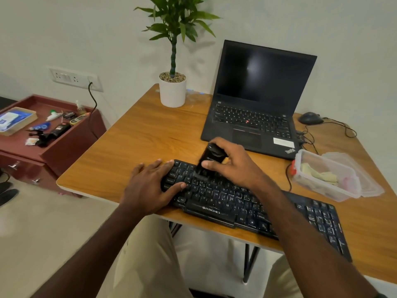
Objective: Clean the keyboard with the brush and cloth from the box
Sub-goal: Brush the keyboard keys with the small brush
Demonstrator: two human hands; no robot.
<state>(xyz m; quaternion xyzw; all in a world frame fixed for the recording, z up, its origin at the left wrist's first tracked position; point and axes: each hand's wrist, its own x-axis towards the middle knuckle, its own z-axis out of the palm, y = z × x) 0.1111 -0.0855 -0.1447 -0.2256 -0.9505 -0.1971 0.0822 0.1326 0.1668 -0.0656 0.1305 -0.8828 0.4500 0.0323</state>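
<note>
A black keyboard (pixel 232 203) lies along the front edge of the wooden table (pixel 137 143). My left hand (pixel 150 186) rests flat on the keyboard's left end, fingers spread. My right hand (pixel 234 164) grips a black brush (pixel 209 161) and holds it down on the upper left key rows; its bristles look blurred. A clear plastic box (pixel 324 175) stands at the right of the table with a pale green cloth (pixel 320 174) inside. The box's lid (pixel 369 183) lies beside it.
An open black laptop (pixel 255 108) sits behind the keyboard, with a potted plant (pixel 173 87) to its left and a black mouse (pixel 310 118) with cables to its right. A red cabinet (pixel 53 147) with small items stands left of the table.
</note>
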